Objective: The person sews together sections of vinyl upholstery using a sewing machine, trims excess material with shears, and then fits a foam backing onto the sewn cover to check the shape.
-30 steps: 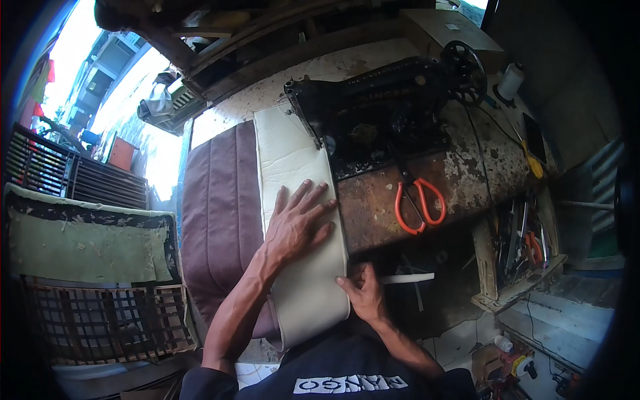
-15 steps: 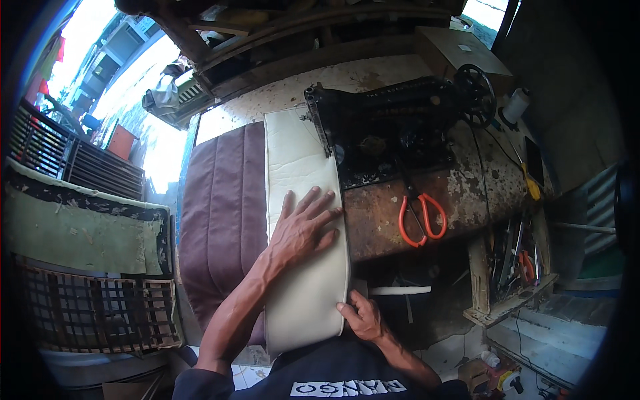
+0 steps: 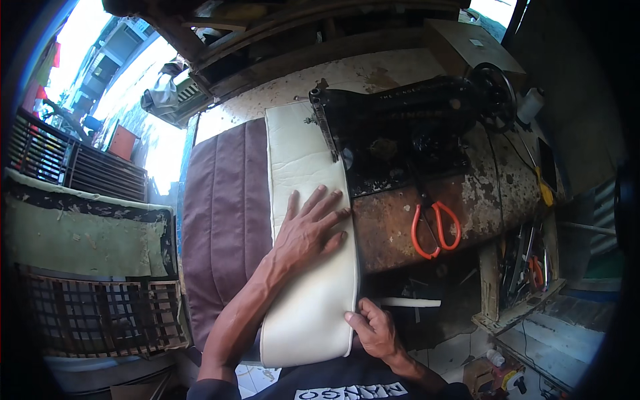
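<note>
Needle area of the black sewing machine (image 3: pixel 400 133) too dark.

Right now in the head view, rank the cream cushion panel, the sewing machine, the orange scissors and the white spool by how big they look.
1. Cream cushion panel
2. Sewing machine, nearly as large
3. Orange scissors
4. White spool, also farthest away

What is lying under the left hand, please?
The left hand lies flat on the cream panel, which adjoins a brown quilted panel. What lies below the panels is covered.
</note>
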Motion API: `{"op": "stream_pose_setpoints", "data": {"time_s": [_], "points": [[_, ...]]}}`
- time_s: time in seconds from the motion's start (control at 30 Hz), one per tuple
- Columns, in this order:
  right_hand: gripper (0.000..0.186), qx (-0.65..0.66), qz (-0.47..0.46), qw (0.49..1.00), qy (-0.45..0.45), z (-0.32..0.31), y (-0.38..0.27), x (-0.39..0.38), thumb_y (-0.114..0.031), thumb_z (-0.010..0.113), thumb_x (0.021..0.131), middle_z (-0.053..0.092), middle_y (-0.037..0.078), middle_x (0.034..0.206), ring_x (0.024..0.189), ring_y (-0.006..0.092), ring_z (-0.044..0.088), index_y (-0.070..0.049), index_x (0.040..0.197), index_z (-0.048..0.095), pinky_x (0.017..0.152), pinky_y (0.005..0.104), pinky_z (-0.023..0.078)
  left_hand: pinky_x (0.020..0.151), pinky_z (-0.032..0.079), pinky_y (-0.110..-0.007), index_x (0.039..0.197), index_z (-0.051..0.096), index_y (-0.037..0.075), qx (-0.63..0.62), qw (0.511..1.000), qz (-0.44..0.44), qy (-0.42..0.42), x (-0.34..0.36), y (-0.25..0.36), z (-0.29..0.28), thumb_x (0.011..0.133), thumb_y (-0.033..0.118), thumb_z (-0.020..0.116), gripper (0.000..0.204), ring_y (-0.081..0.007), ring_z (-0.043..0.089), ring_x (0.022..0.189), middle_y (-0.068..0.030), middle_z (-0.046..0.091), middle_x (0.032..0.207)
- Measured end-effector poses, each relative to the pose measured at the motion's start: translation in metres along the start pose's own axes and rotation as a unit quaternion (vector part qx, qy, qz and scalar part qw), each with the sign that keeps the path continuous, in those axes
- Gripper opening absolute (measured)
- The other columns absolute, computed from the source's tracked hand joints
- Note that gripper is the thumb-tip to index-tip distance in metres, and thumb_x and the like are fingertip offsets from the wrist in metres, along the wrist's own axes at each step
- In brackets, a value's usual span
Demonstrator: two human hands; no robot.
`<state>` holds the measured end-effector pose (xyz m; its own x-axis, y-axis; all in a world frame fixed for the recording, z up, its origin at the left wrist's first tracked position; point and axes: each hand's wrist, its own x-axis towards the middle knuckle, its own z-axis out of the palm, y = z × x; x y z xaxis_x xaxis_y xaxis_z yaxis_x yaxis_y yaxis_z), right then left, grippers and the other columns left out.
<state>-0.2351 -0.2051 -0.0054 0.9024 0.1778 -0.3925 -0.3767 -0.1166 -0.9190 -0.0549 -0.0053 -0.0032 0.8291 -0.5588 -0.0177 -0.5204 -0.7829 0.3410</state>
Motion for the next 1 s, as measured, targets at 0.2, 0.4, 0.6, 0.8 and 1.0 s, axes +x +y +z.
{"op": "stream_pose_setpoints", "data": {"time_s": [0.2,0.4,0.6,0.8,1.0], "points": [[0.028,0.016,0.016,1.0,0.004,-0.002,-0.016,0.011,-0.017,0.068,0.1,0.04,-0.004,0.065,0.064,0.0044,0.035,-0.005,0.081,0.051,0.056,0.0273,0.031,0.128,0.007,-0.066,0.145,0.062,0.022,-0.001,1.0,-0.003,-0.004,0.01,-0.007,-0.004,0.098,0.036,0.062,0.049,-0.0339,0.025,0.16,-0.0097,0.04,0.167],[0.022,0.05,0.026,0.998,-0.013,-0.004,-0.008,0.022,-0.016,0.066,0.103,0.047,-0.007,0.071,0.068,0.0025,0.039,-0.005,0.086,0.056,0.06,0.0245,0.033,0.128,0.008,-0.066,0.144,0.063,0.021,-0.006,1.0,0.003,0.004,0.023,-0.014,-0.004,0.097,0.035,0.063,0.049,-0.0351,0.025,0.16,-0.0108,0.041,0.166],[0.02,0.068,0.048,0.996,-0.036,-0.007,-0.02,0.037,-0.018,0.066,0.104,0.052,-0.006,0.074,0.071,0.002,0.043,-0.004,0.091,0.06,0.063,0.0237,0.036,0.128,0.008,-0.066,0.143,0.063,0.021,-0.007,1.0,0.005,0.011,0.034,-0.026,-0.008,0.096,0.034,0.065,0.049,-0.0355,0.027,0.159,-0.0111,0.042,0.166],[0.033,0.068,0.017,0.997,-0.023,-0.005,-0.013,0.051,-0.027,0.065,0.104,0.047,0.006,0.068,0.065,0.0111,0.041,-0.001,0.088,0.054,0.059,0.0337,0.04,0.127,0.011,-0.067,0.143,0.064,0.022,0.002,1.0,0.007,0.025,0.045,-0.034,-0.009,0.095,0.031,0.068,0.049,-0.0358,0.028,0.159,-0.0122,0.044,0.163],[0.03,0.034,0.032,0.999,-0.024,-0.013,-0.043,0.066,-0.025,0.065,0.104,0.049,0.008,0.068,0.065,0.0117,0.043,0.0,0.09,0.055,0.06,0.0339,0.042,0.126,0.013,-0.068,0.141,0.065,0.024,0.011,0.999,0.013,0.046,0.057,-0.043,-0.01,0.093,0.032,0.071,0.049,-0.0367,0.033,0.155,-0.0147,0.044,0.158]]}}
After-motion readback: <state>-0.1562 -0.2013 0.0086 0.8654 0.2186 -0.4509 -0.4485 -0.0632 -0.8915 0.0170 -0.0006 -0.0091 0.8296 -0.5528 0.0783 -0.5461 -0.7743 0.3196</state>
